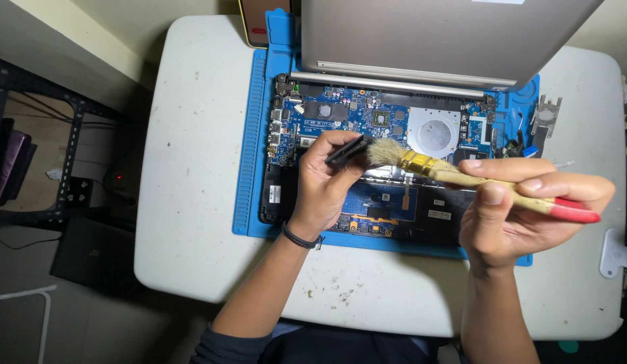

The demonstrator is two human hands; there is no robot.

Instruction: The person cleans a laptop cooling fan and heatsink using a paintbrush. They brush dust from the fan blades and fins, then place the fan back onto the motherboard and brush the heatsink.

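My left hand point(325, 182) holds a small flat dark part point(346, 149) above an opened laptop point(367, 125), whose blue circuit board and round fan are bare. My right hand point(509, 209) grips a paintbrush point(462, 176) with a wooden handle, a red end and a gold ferrule. The pale bristles of the brush touch the dark part. Both hands hover over the lower half of the laptop, where a blue panel and black casing show. A black band circles my left wrist.
The laptop lies on a blue ridged work mat point(249, 135) on a white table point(192, 168) with specks of dirt. Its silver lid point(435, 34) stands open at the back. A small metal bracket point(547, 116) and loose bits lie at the right. A black metal rack point(64, 135) stands left.
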